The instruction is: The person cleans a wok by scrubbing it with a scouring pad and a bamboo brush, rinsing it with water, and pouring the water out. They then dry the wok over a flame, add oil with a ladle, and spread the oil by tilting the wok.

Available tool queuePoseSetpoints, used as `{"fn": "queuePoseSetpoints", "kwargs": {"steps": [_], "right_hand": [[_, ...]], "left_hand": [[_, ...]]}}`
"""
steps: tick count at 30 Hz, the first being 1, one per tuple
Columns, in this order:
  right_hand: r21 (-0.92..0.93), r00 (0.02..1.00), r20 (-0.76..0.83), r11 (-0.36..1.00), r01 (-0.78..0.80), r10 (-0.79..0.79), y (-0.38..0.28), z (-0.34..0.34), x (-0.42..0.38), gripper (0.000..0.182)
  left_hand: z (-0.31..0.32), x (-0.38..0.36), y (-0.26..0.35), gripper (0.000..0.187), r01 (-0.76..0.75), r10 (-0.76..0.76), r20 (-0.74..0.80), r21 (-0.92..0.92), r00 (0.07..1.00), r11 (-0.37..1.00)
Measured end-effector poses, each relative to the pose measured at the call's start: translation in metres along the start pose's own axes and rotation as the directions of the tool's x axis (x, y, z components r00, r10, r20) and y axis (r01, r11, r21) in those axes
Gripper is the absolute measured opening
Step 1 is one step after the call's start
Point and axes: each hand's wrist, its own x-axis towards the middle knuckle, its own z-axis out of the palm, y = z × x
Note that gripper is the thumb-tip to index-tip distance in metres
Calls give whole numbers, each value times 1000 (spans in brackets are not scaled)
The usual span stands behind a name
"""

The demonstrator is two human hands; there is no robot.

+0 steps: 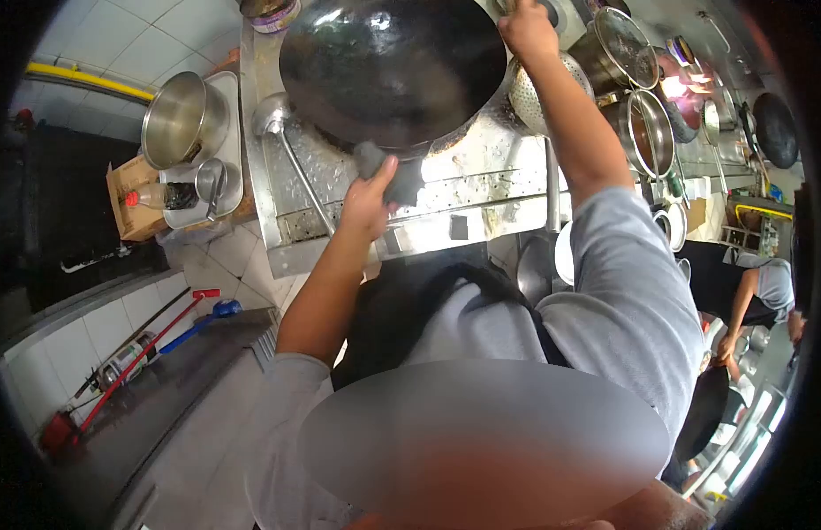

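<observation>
A large dark wok (pixel 393 71) sits on the metal stove top, its inside shiny. My left hand (pixel 369 201) is closed around a dark grey cloth (pixel 401 179) at the wok's near edge; whether the cloth grips a wok handle is hidden. Beyond the wok's right rim, my right hand (pixel 528 34) is closed, its fingers wrapped round something cut off by the top of the view. A perforated strainer (pixel 547 93) lies beneath my right forearm. To the left of the wok rests a ladle (pixel 273 113), its long handle slanting towards me.
A steel bowl (pixel 182 121) and a plastic bottle (pixel 150 196) stand at the left by a tray. Pots (pixel 618 53) line the right side, with a flame (pixel 680 86) beyond. Another person (pixel 755 283) works at far right. Long-handled tools (pixel 136 375) lie lower left.
</observation>
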Motion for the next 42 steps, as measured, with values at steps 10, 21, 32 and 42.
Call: {"fn": "queuePoseSetpoints", "kwargs": {"steps": [10,21,32,42], "right_hand": [[573,899,436,755,-317,47,72,-49,-353,87],[187,870,433,921,-343,236,82,-54,-366,56],[-296,451,694,794,-531,561,58,-131,-702,27],[-408,70,698,477,-779,713,84,-65,-989,29]], "left_hand": [[-195,-14,-124,59,-34,59,-105,226,993,974],[-246,19,-119,67,-91,664,-4,990,748,108],[-280,49,-75,86,-23,419,110,978,901,-207],[-190,-45,-72,27,-812,688,721,452,87,-370]]}}
